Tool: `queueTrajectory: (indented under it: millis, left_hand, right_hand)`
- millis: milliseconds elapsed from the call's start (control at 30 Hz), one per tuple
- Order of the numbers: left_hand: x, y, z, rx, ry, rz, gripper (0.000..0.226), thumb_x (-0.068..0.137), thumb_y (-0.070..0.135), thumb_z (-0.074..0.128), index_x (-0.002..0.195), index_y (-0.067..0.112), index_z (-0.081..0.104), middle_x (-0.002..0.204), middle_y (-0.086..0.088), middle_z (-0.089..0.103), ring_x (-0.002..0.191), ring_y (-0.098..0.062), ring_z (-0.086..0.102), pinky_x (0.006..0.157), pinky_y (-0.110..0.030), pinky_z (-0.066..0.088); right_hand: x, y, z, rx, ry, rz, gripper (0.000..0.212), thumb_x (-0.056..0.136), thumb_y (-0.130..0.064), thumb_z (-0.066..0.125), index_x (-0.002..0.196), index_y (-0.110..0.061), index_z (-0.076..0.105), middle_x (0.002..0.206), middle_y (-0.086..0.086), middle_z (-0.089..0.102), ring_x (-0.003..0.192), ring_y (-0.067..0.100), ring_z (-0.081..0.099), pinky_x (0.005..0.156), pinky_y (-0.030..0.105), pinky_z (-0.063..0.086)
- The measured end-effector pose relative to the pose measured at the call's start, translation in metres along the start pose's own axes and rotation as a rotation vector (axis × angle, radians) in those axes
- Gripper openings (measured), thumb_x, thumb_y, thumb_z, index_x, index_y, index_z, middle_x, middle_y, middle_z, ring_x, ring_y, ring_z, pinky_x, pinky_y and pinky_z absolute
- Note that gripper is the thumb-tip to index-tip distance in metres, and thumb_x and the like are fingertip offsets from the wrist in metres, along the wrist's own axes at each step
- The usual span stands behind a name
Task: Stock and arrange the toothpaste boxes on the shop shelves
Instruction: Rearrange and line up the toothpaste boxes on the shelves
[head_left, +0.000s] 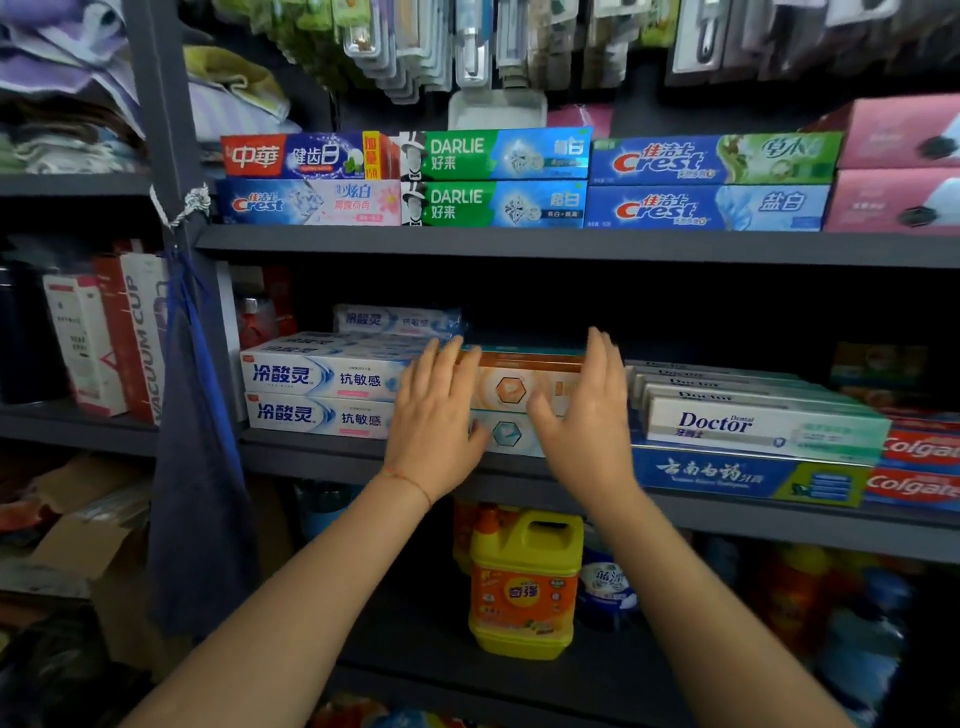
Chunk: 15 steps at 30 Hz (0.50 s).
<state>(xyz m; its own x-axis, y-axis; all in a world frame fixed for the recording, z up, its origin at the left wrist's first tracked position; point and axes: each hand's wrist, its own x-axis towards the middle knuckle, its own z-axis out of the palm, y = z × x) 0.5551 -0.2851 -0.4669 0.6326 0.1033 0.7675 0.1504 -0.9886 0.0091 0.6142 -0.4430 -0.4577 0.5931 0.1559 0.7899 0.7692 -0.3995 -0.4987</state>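
Both forearms reach up from the bottom of the view toward the middle shelf, bare, a thin red string round the left wrist. Left hand lies with fingers straight and close together, flat against the left end of the orange toothpaste box, its thumb down by the pale teal box beneath; it presses rather than clasps. Right hand is likewise released, fingers extended upward along the right end of the same orange box, thumb splayed across its front, nothing clenched.

Those two cartons sit stacked, orange on teal, at the front edge of the shelf, each a long glossy cardboard slab with a hexagon emblem. Just to their left stand white and blue sensitivity toothpaste boxes, stacked two high with more behind. To the right lies a row of white Doctor boxes with green ends, leaning on a blue carton, then red Colgate boxes. Above run Darlie boxes and Crest boxes. Below stands a yellow plastic detergent jug.
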Motion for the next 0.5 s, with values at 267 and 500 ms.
queueTrajectory:
  millis: [267, 500]
  left_hand:
    - [0.02, 0.011, 0.011, 0.119, -0.11, 0.083, 0.09, 0.081, 0.051, 0.069, 0.154, 0.02, 0.026, 0.154, -0.003, 0.035, 0.142, -0.028, 0.028, 0.119, -0.048, 0.018]
    - [0.017, 0.011, 0.012, 0.069, -0.058, 0.085, 0.081, 0.082, 0.043, 0.069, 0.15, 0.017, 0.033, 0.15, -0.004, 0.041, 0.141, -0.026, 0.031, 0.121, -0.046, 0.017]
  right_hand:
    - [-0.025, 0.01, 0.012, 0.312, -0.064, 0.422, 0.092, 0.09, -0.017, 0.062, 0.156, -0.008, -0.001, 0.162, 0.007, 0.012, 0.15, 0.023, 0.008, 0.123, 0.036, 0.012]
    - [-0.011, 0.018, 0.014, 0.462, -0.038, 0.596, 0.066, 0.082, -0.027, 0.063, 0.139, -0.011, 0.035, 0.122, 0.005, 0.06, 0.106, 0.018, 0.063, 0.086, 0.043, 0.058]
